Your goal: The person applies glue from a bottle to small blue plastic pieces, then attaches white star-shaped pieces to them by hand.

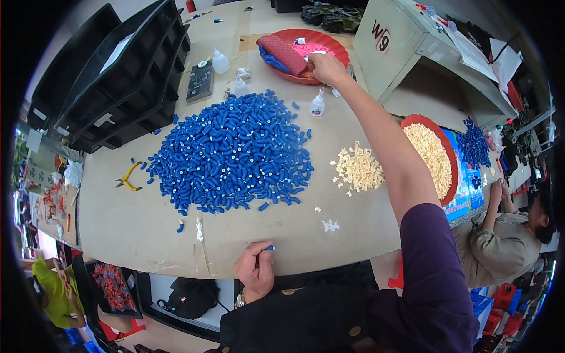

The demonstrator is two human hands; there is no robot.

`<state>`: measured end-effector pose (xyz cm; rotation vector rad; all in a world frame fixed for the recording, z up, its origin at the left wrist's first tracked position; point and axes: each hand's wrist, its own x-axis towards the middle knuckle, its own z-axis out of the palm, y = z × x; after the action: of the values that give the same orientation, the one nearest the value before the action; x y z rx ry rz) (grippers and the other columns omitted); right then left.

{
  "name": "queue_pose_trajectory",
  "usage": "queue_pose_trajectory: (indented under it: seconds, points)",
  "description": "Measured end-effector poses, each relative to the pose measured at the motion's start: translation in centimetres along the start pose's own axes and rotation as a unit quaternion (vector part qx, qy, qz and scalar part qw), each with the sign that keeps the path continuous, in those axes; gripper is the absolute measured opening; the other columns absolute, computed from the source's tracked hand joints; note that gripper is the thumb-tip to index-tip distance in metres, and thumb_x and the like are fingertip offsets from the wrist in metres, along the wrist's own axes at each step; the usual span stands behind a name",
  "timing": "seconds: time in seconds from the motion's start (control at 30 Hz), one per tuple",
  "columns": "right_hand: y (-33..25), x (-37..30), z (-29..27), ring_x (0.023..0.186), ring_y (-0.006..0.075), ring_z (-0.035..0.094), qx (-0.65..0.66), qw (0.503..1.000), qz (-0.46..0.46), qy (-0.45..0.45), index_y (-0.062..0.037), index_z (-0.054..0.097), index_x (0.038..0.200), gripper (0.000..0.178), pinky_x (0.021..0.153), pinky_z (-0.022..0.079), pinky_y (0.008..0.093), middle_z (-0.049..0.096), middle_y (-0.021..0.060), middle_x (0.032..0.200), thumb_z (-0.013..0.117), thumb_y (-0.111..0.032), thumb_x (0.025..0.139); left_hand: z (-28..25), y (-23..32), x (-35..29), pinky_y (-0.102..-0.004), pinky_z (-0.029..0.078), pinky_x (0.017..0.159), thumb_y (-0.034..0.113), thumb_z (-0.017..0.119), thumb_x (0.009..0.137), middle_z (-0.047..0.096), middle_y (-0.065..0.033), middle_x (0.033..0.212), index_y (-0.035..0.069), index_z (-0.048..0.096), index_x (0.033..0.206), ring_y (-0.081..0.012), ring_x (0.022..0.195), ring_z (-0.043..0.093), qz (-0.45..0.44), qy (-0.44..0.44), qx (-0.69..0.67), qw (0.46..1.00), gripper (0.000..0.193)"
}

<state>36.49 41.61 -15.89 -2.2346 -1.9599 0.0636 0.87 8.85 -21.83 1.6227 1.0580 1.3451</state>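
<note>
My left hand rests at the near table edge, fingers closed around a small blue plastic piece. My right arm stretches far across the table, and my right hand reaches into a red bowl that holds a red cloth and small pink and white bits. The fingers are curled at the bowl's near rim; what they hold is hidden. A big heap of blue plastic pieces covers the middle of the table. A small pile of cream bits lies to its right.
A second red bowl full of cream bits sits at the right edge. Small white glue bottles stand beyond the heap, yellow pliers lie left, black trays are stacked far left. Another person sits to the right.
</note>
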Motion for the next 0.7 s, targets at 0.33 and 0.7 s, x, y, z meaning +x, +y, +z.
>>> queue_pose_trajectory:
  seconds: [0.33,0.7]
  points:
    - [2.6,-4.1,-5.3,0.103,0.0315,0.062,-0.055,0.996,-0.032,0.066,-0.0023,0.064,0.102,0.02,0.078,0.052,0.045,0.064,0.0166,0.108,0.062,-0.01,0.084,-0.2,-0.1,-0.2,-0.022,0.04,0.051,0.007,0.061,0.094,0.062,-0.0062,0.074,-0.001,0.064,0.098,-0.0083,0.054,0.052,-0.009,0.008,0.004,1.0,0.01]
    - [2.8,-14.4,-7.4,0.072,0.0062,0.052,0.389,0.915,0.036,-0.104,-0.0091,0.046,0.114,0.027,0.058,0.038,0.0245,0.058,0.0019,0.088,0.056,-0.011,0.089,0.0,-0.4,-0.3,-0.0215,0.04,0.05,0.007,0.059,0.094,0.062,-0.0057,0.074,-0.002,0.064,0.098,-0.0078,0.053,0.052,-0.007,0.012,-0.002,1.0,0.011]
